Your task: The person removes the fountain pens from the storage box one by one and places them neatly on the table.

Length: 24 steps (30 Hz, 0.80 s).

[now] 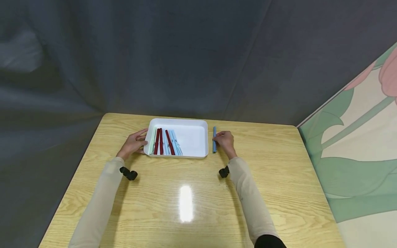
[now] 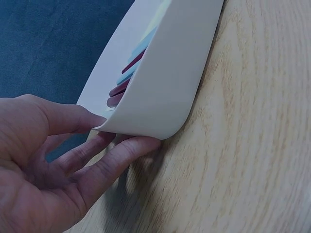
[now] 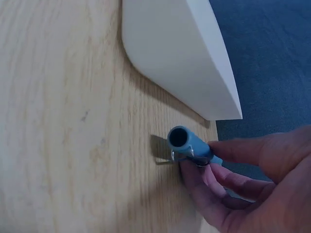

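Note:
A shallow white tray (image 1: 192, 137) lies near the table's far edge. My left hand (image 2: 53, 160) grips its left end, thumb over the rim and fingers underneath. In the tray's left half lie several slim pen-like sticks: pale green (image 1: 152, 140), dark red (image 1: 161, 141) and light blue (image 1: 176, 142). Just right of the tray, my right hand (image 1: 225, 142) pinches a slim blue tube (image 3: 197, 148) between thumb and fingers. Its near end shows a dark round hollow, with bent metal wire beside it. The tube's far part is partly hidden by the fingers.
Everything stands on a light wooden table (image 1: 149, 206). A dark grey cloth (image 1: 186, 62) hangs behind it and at the left. To the right is a panel with a flower pattern (image 1: 356, 172). Small black devices (image 1: 224, 171) sit on both wrists.

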Motion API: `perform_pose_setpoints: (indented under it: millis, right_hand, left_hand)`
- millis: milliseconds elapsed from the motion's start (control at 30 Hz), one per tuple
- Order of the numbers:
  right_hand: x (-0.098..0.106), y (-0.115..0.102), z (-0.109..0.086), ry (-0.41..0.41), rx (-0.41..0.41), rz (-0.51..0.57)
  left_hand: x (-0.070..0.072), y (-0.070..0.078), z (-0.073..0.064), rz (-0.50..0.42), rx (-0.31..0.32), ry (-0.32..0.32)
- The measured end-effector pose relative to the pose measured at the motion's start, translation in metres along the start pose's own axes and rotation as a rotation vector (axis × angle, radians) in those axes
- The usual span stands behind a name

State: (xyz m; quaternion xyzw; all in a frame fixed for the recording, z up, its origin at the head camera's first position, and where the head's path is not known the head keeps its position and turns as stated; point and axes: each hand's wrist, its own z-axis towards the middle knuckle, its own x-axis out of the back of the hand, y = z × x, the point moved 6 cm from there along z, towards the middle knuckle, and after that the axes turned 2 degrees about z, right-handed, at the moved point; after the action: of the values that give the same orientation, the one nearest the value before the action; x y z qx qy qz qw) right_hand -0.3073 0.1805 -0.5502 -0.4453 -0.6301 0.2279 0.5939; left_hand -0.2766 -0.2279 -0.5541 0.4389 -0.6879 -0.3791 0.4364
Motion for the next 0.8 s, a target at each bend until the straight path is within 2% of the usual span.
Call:
perform_pose_setpoints:
  millis: [267, 567, 700, 800]
  right_hand:
    - [-0.0029, -0.0024, 0.0023, 0.004, -0.004, -0.154]
    - [-0.0018, -0.002, 0.0002, 0.034, -0.006, -0.2]
    - [-0.0025, -0.0018, 0.0007, 0.052, 0.042, -0.168]
    - [-0.0018, -0.0068, 0.0007, 0.066, 0.147, -0.14]
  left_hand:
    - [-0.0013, -0.0019, 0.0023, 0.018, 0.012, 0.009]
    - [-0.0015, -0.0024, 0.0035, 0.014, 0.013, 0.009]
    - [-0.002, -0.0024, 0.0022, 0.009, 0.022, 0.013]
    - [-0.0021, -0.0015, 0.0015, 0.018, 0.027, 0.02]
